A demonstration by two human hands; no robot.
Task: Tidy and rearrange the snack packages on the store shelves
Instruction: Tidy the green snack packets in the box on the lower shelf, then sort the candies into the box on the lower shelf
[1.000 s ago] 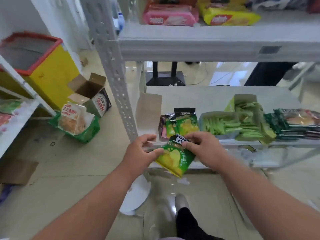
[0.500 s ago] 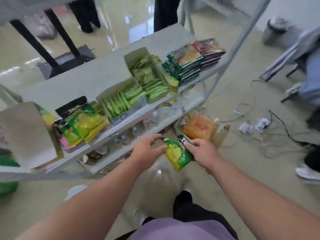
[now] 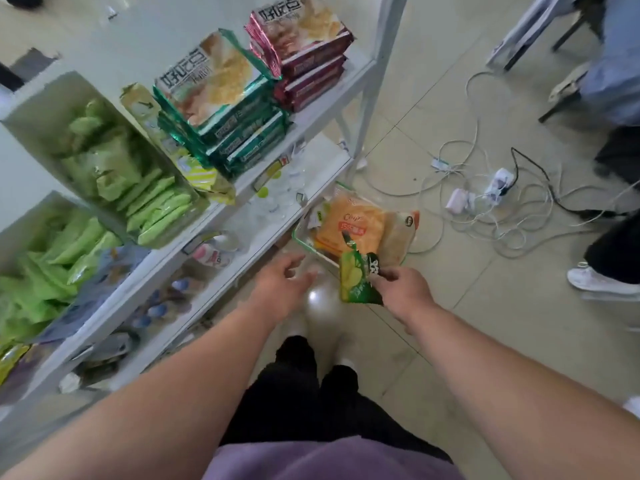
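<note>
A person stands beside a white metal shelf unit (image 3: 349,77), both bare arms stretched forward over a tiled floor. The right hand (image 3: 405,292) pinches a small green chip bag (image 3: 356,278) by its dark top edge, so the bag hangs in the air in front of the person's legs — off the shelf, just above a green-rimmed basket (image 3: 300,241) on the floor. That basket holds an orange chip packet (image 3: 353,225) and a paler packet beside it. The left hand (image 3: 282,287) is free, its fingers spread loosely and holding nothing, just beside the green bag without touching it.

On the shelf to the left, a stack of green-edged cracker packs (image 3: 221,109) sits next to a stack of maroon cracker packs (image 3: 304,50). Further left, two open display boxes (image 3: 114,161) hold light green sachets. The lower shelf carries small blurred items that cannot be made out.

White and black cables (image 3: 485,199) with a power strip sprawl over the floor to the right — another person's white shoe (image 3: 595,280) stands near them.
</note>
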